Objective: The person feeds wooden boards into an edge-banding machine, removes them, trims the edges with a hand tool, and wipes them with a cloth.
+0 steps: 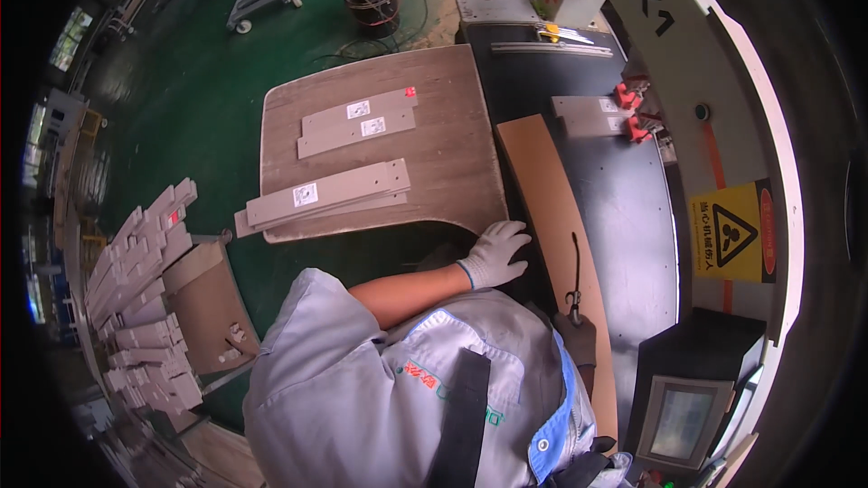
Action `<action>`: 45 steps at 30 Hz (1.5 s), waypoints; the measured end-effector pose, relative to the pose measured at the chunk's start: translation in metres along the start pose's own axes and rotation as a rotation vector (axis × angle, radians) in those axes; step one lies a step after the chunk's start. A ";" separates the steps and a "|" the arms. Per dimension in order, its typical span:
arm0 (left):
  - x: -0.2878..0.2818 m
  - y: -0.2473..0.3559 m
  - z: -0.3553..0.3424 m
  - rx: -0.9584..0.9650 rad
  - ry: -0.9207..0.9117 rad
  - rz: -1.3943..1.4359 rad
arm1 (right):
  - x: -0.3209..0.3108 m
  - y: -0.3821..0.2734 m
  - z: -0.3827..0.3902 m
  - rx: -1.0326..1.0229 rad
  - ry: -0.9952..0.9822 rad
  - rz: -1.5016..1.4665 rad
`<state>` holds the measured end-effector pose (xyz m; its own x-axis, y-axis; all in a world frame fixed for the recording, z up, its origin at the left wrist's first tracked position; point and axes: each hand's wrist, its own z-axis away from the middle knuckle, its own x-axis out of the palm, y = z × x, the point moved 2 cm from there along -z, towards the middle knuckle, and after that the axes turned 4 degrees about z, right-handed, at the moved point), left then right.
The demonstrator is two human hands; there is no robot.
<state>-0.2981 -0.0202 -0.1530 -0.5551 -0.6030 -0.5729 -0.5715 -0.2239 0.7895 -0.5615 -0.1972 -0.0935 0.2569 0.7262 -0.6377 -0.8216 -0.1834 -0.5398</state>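
My left hand (495,255), in a white knitted glove, is held out with its fingers apart. It is at the near right corner of a brown tabletop (434,149) and holds nothing; whether it touches the edge I cannot tell. In a dark glove, my right hand (577,342) is closed on what looks like an air blow gun (574,296), whose thin black nozzle points away from me. The gun is over a long tan board (553,190) that runs along the front of a black machine bed (624,217). My body hides part of the right arm.
Labelled grey-beige panels (357,122) and stacked strips (325,194) lie on the tabletop. Red clamps (637,126) touch two panels (579,116) on the bed. A control screen (683,420) stands right, many panels (149,262) are piled left, and a bucket (375,9) stands far off.
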 end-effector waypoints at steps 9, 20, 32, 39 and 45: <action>-0.101 -0.024 0.136 -0.342 0.255 -0.219 | 0.015 0.015 -0.082 0.085 -0.089 -0.517; -0.343 -0.113 0.139 -0.597 -0.048 -0.792 | 0.020 0.022 -0.082 0.139 -0.088 -0.675; -0.443 -0.092 0.124 -0.586 -0.019 -0.541 | 0.030 0.052 -0.090 0.202 0.003 -0.851; -0.478 -0.097 0.140 -0.619 0.158 -0.552 | 0.030 0.050 -0.096 0.163 -0.031 -0.921; -0.442 -0.106 0.137 -0.514 -0.013 -0.495 | 0.036 0.026 -0.087 0.175 0.035 -0.883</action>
<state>-0.0750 0.3752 -0.0134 -0.3132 -0.3282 -0.8912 -0.4034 -0.8036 0.4377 -0.5288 -0.2334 -0.1787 0.8444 0.5335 -0.0481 -0.3826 0.5378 -0.7512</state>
